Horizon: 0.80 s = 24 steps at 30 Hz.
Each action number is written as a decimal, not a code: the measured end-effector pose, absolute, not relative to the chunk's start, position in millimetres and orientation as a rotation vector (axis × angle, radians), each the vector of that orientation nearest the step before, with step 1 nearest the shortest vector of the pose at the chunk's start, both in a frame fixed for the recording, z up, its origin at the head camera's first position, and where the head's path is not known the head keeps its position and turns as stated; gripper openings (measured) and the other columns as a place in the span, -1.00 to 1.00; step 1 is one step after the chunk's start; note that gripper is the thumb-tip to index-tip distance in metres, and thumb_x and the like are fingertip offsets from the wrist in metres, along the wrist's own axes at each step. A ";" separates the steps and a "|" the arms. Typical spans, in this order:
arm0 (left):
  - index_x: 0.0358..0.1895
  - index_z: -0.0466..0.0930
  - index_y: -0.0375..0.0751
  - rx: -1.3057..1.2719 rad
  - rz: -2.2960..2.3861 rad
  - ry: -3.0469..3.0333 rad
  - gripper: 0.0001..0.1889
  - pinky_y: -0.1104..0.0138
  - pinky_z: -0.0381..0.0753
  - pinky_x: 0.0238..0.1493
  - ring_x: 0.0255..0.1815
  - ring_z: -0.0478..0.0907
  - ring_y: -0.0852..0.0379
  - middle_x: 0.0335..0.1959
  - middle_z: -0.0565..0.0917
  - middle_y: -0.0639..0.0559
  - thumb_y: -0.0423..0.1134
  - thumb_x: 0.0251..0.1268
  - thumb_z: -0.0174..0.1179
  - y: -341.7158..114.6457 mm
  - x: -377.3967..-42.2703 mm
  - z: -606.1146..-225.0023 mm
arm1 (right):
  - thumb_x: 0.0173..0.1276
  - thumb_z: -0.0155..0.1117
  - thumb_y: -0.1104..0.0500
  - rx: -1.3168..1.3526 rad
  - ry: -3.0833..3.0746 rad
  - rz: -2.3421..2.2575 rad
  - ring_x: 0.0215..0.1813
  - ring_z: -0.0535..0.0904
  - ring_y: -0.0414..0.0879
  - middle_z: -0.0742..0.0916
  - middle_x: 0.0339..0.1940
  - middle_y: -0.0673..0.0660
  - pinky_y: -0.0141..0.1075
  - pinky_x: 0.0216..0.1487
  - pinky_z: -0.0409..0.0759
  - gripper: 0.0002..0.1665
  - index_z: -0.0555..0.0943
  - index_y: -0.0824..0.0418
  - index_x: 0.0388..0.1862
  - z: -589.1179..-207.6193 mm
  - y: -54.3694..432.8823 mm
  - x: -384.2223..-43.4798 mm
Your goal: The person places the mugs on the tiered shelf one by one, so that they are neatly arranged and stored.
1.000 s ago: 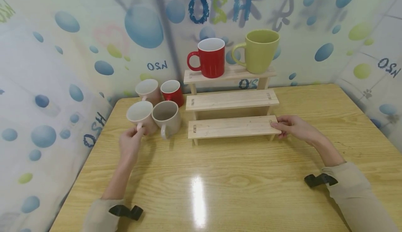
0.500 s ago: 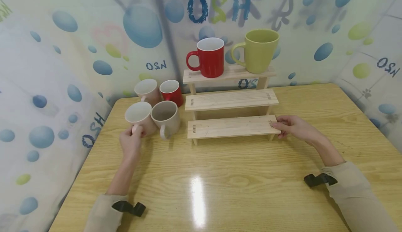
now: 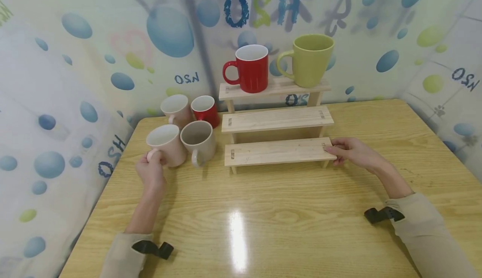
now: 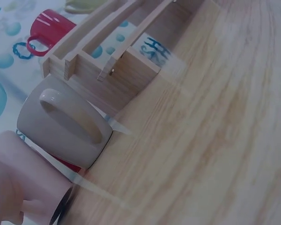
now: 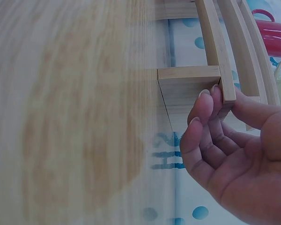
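Here at the left end of the table [image 3: 271, 211], the left grip [image 3: 150, 170] has the handle of the front pink mug [image 3: 172, 148] pinched between thumb and fingers. The front pink mug sits near the table's back left corner, and whether its base touches the wood I can't tell. Just beside it on the right stands the grey mug [image 3: 203, 144], upright, its handle facing the person. Close behind come the rear pink mug [image 3: 178, 110] and, to its right, the small red mug [image 3: 208, 115], both upright.

Over to the right, and the right grip [image 3: 354, 152] is closed on the right end of the stand [image 3: 278, 121]: thumb on top of the lowest step, fingers curled around the board's end and underneath. It's a pale wooden stand with three steps climbing towards the patterned wall [image 3: 376, 31]. Up on the top step, the large red mug [image 3: 256, 71] stands on the left, the green mug [image 3: 315, 62] on the right, a gap between them, both handles pointing left. Both arms wear beige sleeves [image 3: 126, 253], with something black strapped at each wrist.
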State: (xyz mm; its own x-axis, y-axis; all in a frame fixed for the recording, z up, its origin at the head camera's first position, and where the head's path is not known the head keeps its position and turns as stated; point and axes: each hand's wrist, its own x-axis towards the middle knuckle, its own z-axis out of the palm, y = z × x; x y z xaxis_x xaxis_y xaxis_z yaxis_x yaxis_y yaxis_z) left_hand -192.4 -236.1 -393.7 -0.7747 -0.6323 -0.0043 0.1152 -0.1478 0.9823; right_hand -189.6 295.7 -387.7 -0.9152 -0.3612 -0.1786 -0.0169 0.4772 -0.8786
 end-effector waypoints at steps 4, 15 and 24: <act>-0.71 0.29 -0.14 0.578 -1.978 -1.546 -0.72 0.42 0.33 -0.51 -0.65 0.21 0.26 -0.74 0.29 0.18 -0.52 0.05 0.00 -236.0 -192.2 -391.6 | 0.60 0.08 0.04 -0.311 2.392 -1.407 -0.23 0.69 -0.02 0.67 0.04 0.35 -0.26 -0.11 0.65 -0.22 0.15 0.64 0.44 -387.7 296.0 -189.6; -0.71 0.15 -0.14 0.443 -1.936 -1.395 -0.69 0.44 0.25 -0.53 -0.65 0.16 0.24 -0.76 0.20 0.15 -0.58 0.00 -0.07 -230.9 -184.3 -361.7 | 0.61 0.07 0.07 -0.329 2.363 -1.441 -0.24 0.69 0.01 0.69 -0.07 0.26 -0.21 -0.12 0.66 -0.34 0.28 0.60 0.37 -387.8 295.9 -190.3; -0.73 0.07 -0.22 0.244 -1.956 -1.244 -0.70 0.36 0.15 -0.48 -0.59 0.06 0.16 -0.74 0.14 0.07 -0.64 -0.07 -0.14 -230.1 -175.7 -333.8 | 0.61 0.07 0.09 -0.342 2.367 -1.447 -0.21 0.70 0.04 0.68 -0.05 0.29 -0.20 -0.09 0.68 -0.37 0.30 0.61 0.34 -388.0 295.5 -189.1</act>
State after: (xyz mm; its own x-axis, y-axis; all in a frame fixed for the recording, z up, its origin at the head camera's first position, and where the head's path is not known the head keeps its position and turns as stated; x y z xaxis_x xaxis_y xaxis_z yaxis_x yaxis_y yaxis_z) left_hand -175.7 -230.1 -333.8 -0.6709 -0.7022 0.2385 0.5137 -0.2080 0.8324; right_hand -189.1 295.5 -388.0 -0.9114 -0.3771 -0.1650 -0.0251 0.4511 -0.8921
